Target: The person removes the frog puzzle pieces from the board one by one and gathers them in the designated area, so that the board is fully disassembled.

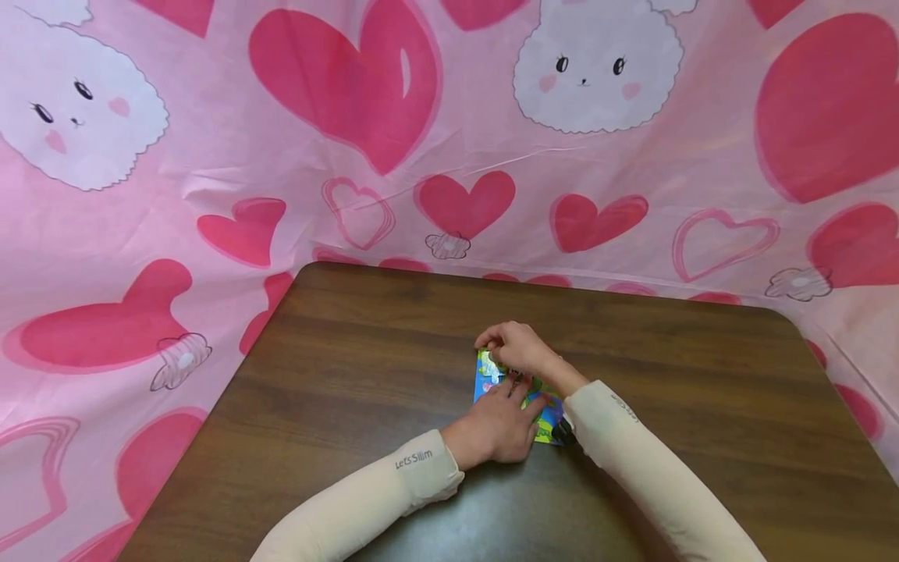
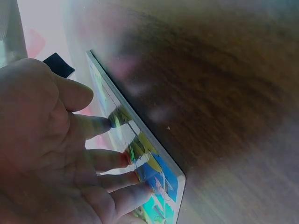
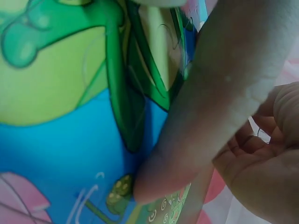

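Observation:
A thin board (image 1: 485,384) with a bright cartoon picture in blue, green and yellow lies flat on the table. Its pale edge and several thin lines across the picture show in the left wrist view. My left hand (image 1: 502,428) rests on the near part with fingers spread and fairly straight, fingertips touching the picture (image 2: 159,170). Over the board's far left corner is my right hand (image 1: 523,347), its fingers bent downward. One finger (image 3: 187,154) of it lies against the picture in the right wrist view. Whether it pinches anything there is hidden.
The brown wooden table (image 1: 351,375) has rounded far corners. A pink cloth (image 1: 492,140) with hearts and white animal faces hangs behind it and on the left. A small black object (image 1: 562,431) sits by the right cuff, close to the board's near right corner.

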`<action>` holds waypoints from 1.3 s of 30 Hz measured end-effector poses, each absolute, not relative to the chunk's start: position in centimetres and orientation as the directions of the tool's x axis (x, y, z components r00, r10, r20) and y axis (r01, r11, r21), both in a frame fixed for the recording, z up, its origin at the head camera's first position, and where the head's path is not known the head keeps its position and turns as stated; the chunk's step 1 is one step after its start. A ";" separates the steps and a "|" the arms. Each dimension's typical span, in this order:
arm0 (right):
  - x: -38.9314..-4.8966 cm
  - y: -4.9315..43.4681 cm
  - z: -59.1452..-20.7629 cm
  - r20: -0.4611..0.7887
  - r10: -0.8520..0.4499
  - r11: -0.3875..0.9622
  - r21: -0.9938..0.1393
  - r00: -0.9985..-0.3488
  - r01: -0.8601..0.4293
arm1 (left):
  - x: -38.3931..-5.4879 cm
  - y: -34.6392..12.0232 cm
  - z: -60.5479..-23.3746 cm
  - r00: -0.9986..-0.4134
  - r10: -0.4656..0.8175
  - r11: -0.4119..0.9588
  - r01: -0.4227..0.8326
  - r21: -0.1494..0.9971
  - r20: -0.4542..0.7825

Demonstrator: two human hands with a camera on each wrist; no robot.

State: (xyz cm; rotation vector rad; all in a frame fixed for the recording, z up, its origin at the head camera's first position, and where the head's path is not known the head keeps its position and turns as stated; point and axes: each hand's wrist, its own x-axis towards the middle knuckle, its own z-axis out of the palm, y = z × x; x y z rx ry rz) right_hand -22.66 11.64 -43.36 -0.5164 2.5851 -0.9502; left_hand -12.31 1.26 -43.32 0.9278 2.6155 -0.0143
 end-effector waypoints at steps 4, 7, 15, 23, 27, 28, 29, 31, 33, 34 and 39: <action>-22.7 11.9 -43.6 -0.190 -0.460 0.678 -0.707 -0.867 -0.204 | -12.3 1.2 -43.4 -0.704 0.620 0.776 0.617 0.133 -0.347; -22.7 12.0 -43.7 -0.208 -0.463 0.655 -0.736 -0.861 -0.174 | -12.3 1.2 -43.4 -0.706 0.619 0.776 0.618 0.128 -0.344; -22.6 12.4 -43.7 -0.248 -0.498 0.599 -0.791 -0.831 -0.122 | -12.1 1.4 -43.3 -0.729 0.602 0.781 0.622 0.049 -0.326; -22.5 13.1 -43.8 -0.332 -0.499 0.473 -0.878 -0.801 0.069 | -12.1 1.3 -43.2 -0.723 0.599 0.780 0.625 0.045 -0.343; -22.5 13.1 -44.0 -0.352 -0.491 0.441 -0.889 -0.797 0.121 | -12.2 1.4 -43.2 -0.722 0.598 0.781 0.623 0.048 -0.348; -22.4 13.2 -44.0 -0.353 -0.483 0.438 -0.890 -0.801 0.127 | -12.2 1.4 -43.2 -0.723 0.596 0.782 0.621 0.048 -0.349; -22.4 13.2 -44.1 -0.354 -0.474 0.434 -0.890 -0.806 0.136 | -12.2 1.4 -43.2 -0.724 0.595 0.783 0.620 0.049 -0.348; -22.4 13.3 -44.1 -0.358 -0.457 0.422 -0.893 -0.814 0.156 | -12.1 1.4 -43.3 -0.722 0.595 0.784 0.617 0.059 -0.353; -22.5 13.5 -44.3 -0.357 -0.447 0.400 -0.900 -0.820 0.174 | -12.1 1.4 -43.3 -0.721 0.596 0.784 0.618 0.059 -0.353; -22.5 13.7 -44.3 -0.359 -0.444 0.387 -0.903 -0.821 0.186 | -12.1 1.4 -43.3 -0.720 0.597 0.783 0.618 0.063 -0.353; -22.6 14.9 -44.1 -0.369 -0.420 0.322 -0.915 -0.829 0.243 | -12.2 1.4 -43.4 -0.725 0.599 0.786 0.614 0.076 -0.341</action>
